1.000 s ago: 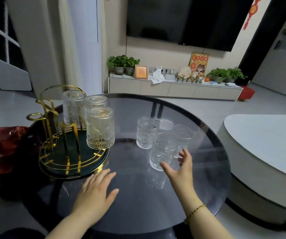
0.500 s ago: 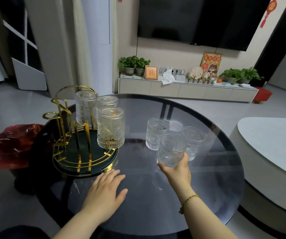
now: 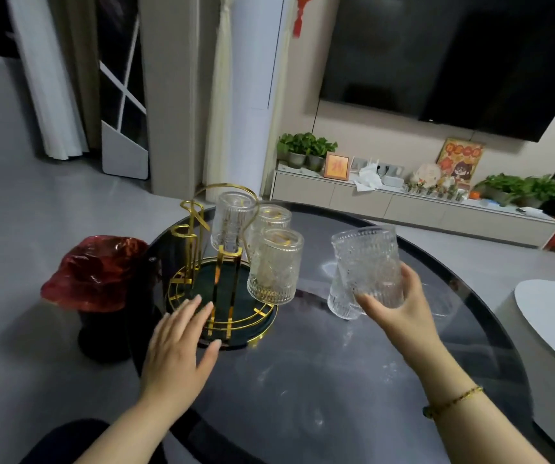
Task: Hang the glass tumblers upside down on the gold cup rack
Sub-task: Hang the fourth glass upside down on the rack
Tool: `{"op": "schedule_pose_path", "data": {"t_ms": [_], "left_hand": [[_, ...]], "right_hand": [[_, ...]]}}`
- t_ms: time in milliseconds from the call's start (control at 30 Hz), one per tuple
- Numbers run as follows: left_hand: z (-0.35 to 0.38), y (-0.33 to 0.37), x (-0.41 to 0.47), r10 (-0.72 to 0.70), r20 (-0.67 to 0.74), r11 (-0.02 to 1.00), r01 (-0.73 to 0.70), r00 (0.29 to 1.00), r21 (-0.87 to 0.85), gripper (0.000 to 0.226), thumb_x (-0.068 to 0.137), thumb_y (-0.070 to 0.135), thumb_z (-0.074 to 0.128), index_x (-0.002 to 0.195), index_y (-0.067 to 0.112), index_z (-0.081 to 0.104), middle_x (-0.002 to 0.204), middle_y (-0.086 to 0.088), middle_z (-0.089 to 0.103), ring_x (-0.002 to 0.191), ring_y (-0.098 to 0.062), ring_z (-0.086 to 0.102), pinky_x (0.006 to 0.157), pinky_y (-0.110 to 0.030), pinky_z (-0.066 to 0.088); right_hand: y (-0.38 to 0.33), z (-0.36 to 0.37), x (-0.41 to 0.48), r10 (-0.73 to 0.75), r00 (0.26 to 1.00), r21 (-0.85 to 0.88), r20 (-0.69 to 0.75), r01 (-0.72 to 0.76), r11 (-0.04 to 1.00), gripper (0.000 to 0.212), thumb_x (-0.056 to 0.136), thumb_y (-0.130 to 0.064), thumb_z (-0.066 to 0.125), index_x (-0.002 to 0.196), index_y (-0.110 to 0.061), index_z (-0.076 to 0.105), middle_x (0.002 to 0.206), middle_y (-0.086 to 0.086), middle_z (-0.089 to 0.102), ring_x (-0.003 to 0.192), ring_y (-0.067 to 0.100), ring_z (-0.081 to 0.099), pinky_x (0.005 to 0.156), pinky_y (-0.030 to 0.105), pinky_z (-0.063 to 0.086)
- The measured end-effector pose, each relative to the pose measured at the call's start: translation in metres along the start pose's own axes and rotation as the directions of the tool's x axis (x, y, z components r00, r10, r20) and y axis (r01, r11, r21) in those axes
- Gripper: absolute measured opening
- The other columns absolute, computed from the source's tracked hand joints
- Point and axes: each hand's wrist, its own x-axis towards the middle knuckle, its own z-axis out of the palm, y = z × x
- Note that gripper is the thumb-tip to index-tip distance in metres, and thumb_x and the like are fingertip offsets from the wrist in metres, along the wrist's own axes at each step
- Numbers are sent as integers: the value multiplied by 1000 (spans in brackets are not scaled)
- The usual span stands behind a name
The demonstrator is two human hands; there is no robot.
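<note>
Nearest, the left hand (image 3: pixel 177 349) is spread flat and holds nothing, its fingertips touching the rim of the gold cup rack (image 3: pixel 222 296) at 10 o'clock. At 2 o'clock, a glass tumbler (image 3: pixel 368 266) is held tilted above the dark glass surface (image 3: pixel 319 380) by the right hand (image 3: pixel 399 313). Another tumbler (image 3: pixel 338 301) is seen just behind it. Further off, three tumblers (image 3: pixel 274 266) are hung upside down. The hung tumblers could be knocked if the held glass is swung in too fast.
</note>
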Motion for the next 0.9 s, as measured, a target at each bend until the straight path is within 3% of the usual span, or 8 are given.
{"op": "schedule_pose_path", "data": {"t_ms": [100,200,400,500,600,667,733,900], "left_hand": [[3,-22,7,-68,121,995,58,990,84,82,76,72,3,139,20,11,150,2,3,136,-11,0,113,-38,0],[8,-38,8,-101,230,986,66,968,156,118,38,78,-37,139,27,-1,152,3,-6,132,-7,-18,109,-31,-12],[11,-46,5,-42,223,997,27,974,72,91,61,79,-17,137,30,-5,146,8,-13,124,-9,-30,98,-18,-29],[10,-46,6,-37,223,996,17,974,90,64,86,61,19,140,30,3,152,5,-7,126,-11,-29,105,-27,-18],[0,-43,7,-70,291,995,44,954,93,60,80,55,27,126,23,45,137,-4,46,129,-25,33,107,-26,21],[-5,-39,8,-62,309,988,15,949,153,57,74,55,28,111,25,60,116,1,65,108,-20,59,79,-35,53],[-5,-41,10,-57,288,981,1,956,191,56,72,56,29,106,27,63,112,3,67,103,-19,62,70,-37,56],[-2,-43,12,-52,249,977,-2,967,214,58,69,56,30,103,26,65,110,1,68,101,-20,63,66,-40,57]], "right_hand": [[-43,3,23,-103,995,-65,17,104,992,59,61,-25,72,105,-34,34,96,-18,46,84,1,53,58,12,47],[-82,16,48,-159,984,-109,86,168,980,55,61,-28,72,102,-27,35,93,-4,52,76,16,57,63,25,50],[-150,60,85,-189,921,-158,340,254,954,75,39,-44,72,101,-22,36,92,-2,53,81,14,59,67,24,55],[-176,93,102,-212,863,-222,459,342,913,61,53,-27,75,102,-23,38,91,-9,51,79,10,57,58,16,53],[-198,127,118,-226,822,-332,523,440,834,60,59,-26,74,110,-20,42,101,-1,51,84,14,56,65,22,54],[-211,147,127,-230,797,-399,558,501,768,61,61,-28,73,114,-22,43,100,-4,48,75,8,53,51,11,50],[-220,166,136,-194,780,-450,595,523,724,63,63,-29,72,119,-22,42,100,-4,46,70,7,50,43,6,45],[-219,198,156,-47,758,-590,651,544,596,69,65,-35,70,126,-23,37,124,3,48,91,17,46,68,24,43]]}}
